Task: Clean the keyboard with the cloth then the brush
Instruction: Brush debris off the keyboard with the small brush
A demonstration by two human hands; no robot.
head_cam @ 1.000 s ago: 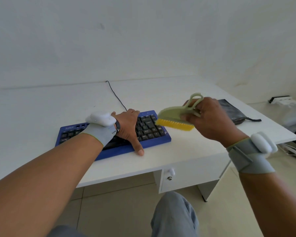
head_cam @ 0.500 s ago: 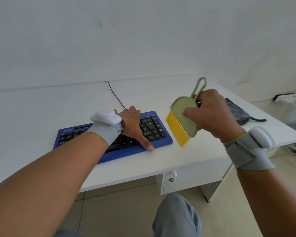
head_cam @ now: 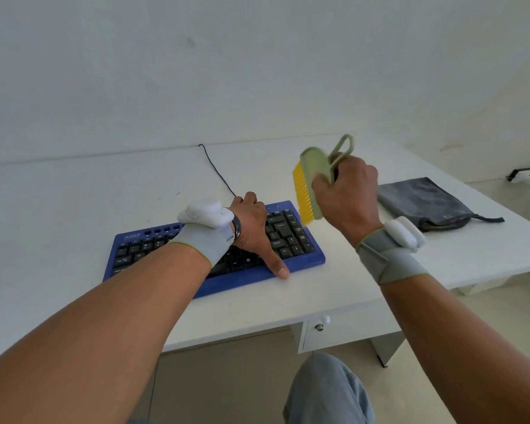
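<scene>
The right hand (head_cam: 346, 191) is curled tight round the looped handle of a pale green plastic hand brush with yellow bristles (head_cam: 311, 182), holding it raised above the right end of the keys with the bristle face turned to the left and its lower corner just over the far right keys. The left hand (head_cam: 253, 231) lies flat across the middle of the blue-framed computer keyboard with black keys (head_cam: 288, 234), fingers relaxed and thumb stretched along the near edge, pinning the board to the white surface (head_cam: 74, 203). The brush looks light and rigid in the body, with soft bristles that should bend into the gaps between keys; the loop and the narrow neck under it seem the natural place to grip, as here. The keyboard is probably light enough to slide under a sweep, so the steadying palm makes sense, though the keys under it would need uncovering later. Its thin dark cable (head_cam: 214, 169) runs to the back edge. A grey drawstring fabric pouch (head_cam: 426, 203) lies well apart to the right; no cloth can be told apart from it.
</scene>
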